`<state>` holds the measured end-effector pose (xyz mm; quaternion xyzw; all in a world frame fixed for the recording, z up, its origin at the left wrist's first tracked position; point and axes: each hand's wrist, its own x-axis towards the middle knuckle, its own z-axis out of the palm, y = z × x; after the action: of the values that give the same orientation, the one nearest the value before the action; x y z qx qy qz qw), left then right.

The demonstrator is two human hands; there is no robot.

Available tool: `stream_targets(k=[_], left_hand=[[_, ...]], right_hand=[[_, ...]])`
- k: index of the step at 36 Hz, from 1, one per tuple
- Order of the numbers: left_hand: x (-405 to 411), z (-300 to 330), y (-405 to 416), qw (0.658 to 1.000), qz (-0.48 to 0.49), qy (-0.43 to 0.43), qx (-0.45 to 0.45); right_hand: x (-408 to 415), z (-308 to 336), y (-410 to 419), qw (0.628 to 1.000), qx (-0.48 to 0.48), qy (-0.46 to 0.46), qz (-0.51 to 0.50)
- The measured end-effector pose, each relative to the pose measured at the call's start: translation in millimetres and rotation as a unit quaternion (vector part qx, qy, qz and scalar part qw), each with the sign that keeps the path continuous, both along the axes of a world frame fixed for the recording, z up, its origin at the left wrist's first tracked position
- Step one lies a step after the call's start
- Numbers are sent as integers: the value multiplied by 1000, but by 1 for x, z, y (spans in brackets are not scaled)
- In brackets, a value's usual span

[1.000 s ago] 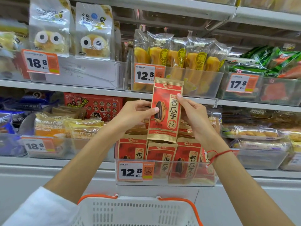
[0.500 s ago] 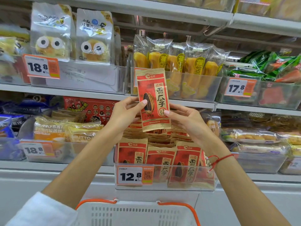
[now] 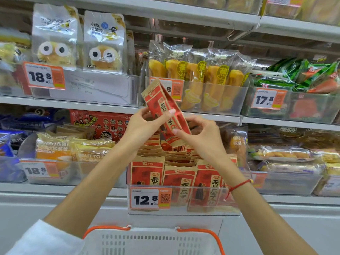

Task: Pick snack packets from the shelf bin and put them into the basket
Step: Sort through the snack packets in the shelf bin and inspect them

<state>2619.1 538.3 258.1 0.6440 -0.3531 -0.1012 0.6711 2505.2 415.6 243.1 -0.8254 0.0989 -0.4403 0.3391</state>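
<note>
snack packet [image 3: 166, 115] | tilted, above bin [image 3: 184, 210] | pinched between both hands: left [image 3: 145, 124], right [image 3: 200, 137]

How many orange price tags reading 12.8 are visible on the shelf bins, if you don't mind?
2: one on the sunflower-seed bin, fully readable; another on the banana-snack bin above, mostly hidden behind the held red packet, so its figure is partly inferred.

The orange price tag [image 3: 150, 199] on the clear shelf bin [image 3: 184, 211] of red packets reads 12.8. Upper-shelf tags read 18.8 [image 3: 44, 76] and 17.8 [image 3: 267, 98]; a lower-left tag [image 3: 39, 170] also reads 18.8. A yellow bread pack [image 3: 92, 153] shows "PUTTO".
</note>
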Motion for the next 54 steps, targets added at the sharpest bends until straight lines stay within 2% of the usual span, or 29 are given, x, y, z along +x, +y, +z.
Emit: stream_targets(k=[4,9,15,20,25,27,30,32,36,39,46,54], left_hand=[[0,-2,1,999,39,4,2],[3,0,5,999,12,-31,6],[-3,0,5,995,-72,-75,-8],[-1,-4,3,992,-109,-68,1],[1,-5,0,997,-60,-14,-41],[-1,-5,0,997,-46,-9,-55],[-3,-7,-1,997,-15,-9,-80],[-1,-8,-1,996,-2,-7,-87],[6,-7,3,997,15,-15,-79],[11,-4,8,998,4,-24,-64],[8,0,8,994,-57,-92,-17],[-1,-2,1,989,-90,-116,15]], right_hand=[[1,-1,11,999,-29,32,31],[-3,7,0,965,130,168,153],[-8,8,-9,947,191,146,215],[-11,7,-13,950,165,172,200],[-2,2,-9,992,94,85,2],[2,-2,-7,995,36,59,-74],[5,-8,-1,991,-27,47,-119],[6,-11,2,990,-48,49,-124],[6,-10,5,996,-52,50,-58],[6,-5,7,996,-60,-4,-63],[-3,17,1,989,35,-135,-44],[-12,17,-10,980,40,-177,-80]])
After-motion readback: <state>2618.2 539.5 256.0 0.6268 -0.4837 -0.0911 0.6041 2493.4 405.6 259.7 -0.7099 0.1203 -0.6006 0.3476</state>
